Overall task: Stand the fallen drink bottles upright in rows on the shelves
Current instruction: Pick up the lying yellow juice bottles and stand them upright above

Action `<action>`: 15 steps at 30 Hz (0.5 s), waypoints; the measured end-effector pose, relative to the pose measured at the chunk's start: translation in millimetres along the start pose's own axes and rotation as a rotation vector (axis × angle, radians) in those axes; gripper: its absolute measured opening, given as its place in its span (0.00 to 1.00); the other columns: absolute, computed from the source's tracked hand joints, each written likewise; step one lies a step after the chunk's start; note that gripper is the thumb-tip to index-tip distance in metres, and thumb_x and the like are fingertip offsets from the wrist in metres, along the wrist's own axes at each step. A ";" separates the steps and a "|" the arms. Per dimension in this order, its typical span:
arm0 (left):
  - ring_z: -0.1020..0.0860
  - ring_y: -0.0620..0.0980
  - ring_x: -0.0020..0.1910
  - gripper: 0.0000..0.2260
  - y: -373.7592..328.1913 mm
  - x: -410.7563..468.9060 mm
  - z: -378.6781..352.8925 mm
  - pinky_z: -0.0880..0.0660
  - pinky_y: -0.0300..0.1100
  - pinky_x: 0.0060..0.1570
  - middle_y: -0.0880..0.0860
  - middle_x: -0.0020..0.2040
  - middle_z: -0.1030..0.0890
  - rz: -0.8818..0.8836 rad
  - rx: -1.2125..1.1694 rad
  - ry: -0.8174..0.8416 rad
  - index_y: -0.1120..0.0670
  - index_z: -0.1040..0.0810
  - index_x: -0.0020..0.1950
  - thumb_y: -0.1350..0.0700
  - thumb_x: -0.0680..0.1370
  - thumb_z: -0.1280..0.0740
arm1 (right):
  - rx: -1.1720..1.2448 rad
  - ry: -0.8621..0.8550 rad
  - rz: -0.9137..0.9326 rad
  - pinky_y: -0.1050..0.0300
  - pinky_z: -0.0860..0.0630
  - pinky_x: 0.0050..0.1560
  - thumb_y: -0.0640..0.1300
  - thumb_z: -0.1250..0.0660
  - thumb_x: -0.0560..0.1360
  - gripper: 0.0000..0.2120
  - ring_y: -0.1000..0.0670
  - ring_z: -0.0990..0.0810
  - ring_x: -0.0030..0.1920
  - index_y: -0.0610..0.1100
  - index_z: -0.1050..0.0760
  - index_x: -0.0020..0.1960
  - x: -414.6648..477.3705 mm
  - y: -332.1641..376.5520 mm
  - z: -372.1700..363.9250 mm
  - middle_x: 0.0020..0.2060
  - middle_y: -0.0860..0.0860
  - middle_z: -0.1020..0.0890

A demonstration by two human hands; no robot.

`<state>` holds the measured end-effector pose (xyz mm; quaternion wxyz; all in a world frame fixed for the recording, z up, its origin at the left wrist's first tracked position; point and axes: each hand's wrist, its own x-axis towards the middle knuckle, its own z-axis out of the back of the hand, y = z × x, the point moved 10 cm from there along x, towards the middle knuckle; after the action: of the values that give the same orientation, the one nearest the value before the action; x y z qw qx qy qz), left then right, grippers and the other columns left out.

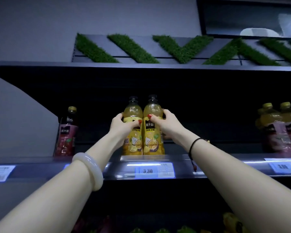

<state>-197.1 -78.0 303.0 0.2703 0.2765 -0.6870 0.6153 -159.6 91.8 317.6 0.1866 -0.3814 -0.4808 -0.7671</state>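
Observation:
Two yellow juice bottles stand upright side by side at the front edge of the upper shelf (225,161). My left hand (123,126) grips the left yellow bottle (133,145) around its middle. My right hand (165,123) grips the right yellow bottle (152,142) the same way. Both bottles have black caps and touch each other. A red juice bottle (66,135) stands upright at the shelf's left end. A group of yellow bottles with pink labels (279,128) stands at the right.
Price tags line the shelf's front rail, one reading 3.30 (154,170). A grey side panel (20,118) closes the shelf's left end. Green grass strips (180,49) decorate the top board. More bottle tops (232,222) show on a lower shelf.

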 end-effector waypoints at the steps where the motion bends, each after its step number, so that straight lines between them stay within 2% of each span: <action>1: 0.17 0.57 0.44 0.16 2.3 0.1 0.2 0.19 0.52 0.40 0.59 0.49 0.18 0.007 0.017 0.006 0.56 0.27 0.57 0.61 0.71 0.27 | -0.011 0.013 -0.013 0.44 0.20 0.53 0.53 0.32 0.75 0.25 0.44 0.20 0.54 0.44 0.34 0.67 -2.0 -5.5 -2.2 0.57 0.45 0.21; 5: 0.18 0.55 0.46 0.18 5.0 -1.1 4.6 0.20 0.50 0.41 0.57 0.50 0.19 0.009 0.079 -0.031 0.54 0.29 0.60 0.60 0.72 0.27 | 0.014 -0.005 -0.038 0.45 0.19 0.51 0.52 0.32 0.75 0.23 0.46 0.19 0.52 0.43 0.34 0.64 -8.4 -19.4 -2.1 0.55 0.46 0.22; 9: 0.21 0.57 0.53 0.24 0.3 -13.4 7.7 0.22 0.56 0.53 0.58 0.58 0.22 -0.024 0.270 -0.104 0.55 0.30 0.65 0.58 0.71 0.27 | 0.033 0.041 -0.030 0.52 0.19 0.49 0.48 0.32 0.75 0.22 0.48 0.19 0.52 0.43 0.33 0.66 -14.1 -22.6 -5.0 0.57 0.46 0.22; 12: 0.32 0.55 0.66 0.33 -16.6 -34.3 10.6 0.31 0.49 0.64 0.56 0.68 0.32 -0.151 0.399 -0.201 0.54 0.37 0.73 0.60 0.71 0.28 | -0.003 0.039 0.009 0.60 0.21 0.42 0.45 0.31 0.75 0.19 0.53 0.21 0.48 0.42 0.30 0.64 -22.2 -22.6 -2.7 0.56 0.48 0.21; 15: 0.34 0.52 0.64 0.26 -38.8 -64.4 0.5 0.34 0.43 0.63 0.53 0.64 0.31 -0.340 0.431 -0.231 0.53 0.31 0.68 0.62 0.71 0.30 | -0.128 -0.037 0.082 0.59 0.22 0.48 0.46 0.32 0.76 0.18 0.52 0.22 0.51 0.41 0.28 0.63 -36.8 -20.9 11.6 0.54 0.49 0.22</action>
<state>-124.3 -79.0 284.1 0.2246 0.5065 -0.5106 0.6575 -145.0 108.8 279.9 0.1841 -0.4261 -0.4181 -0.7808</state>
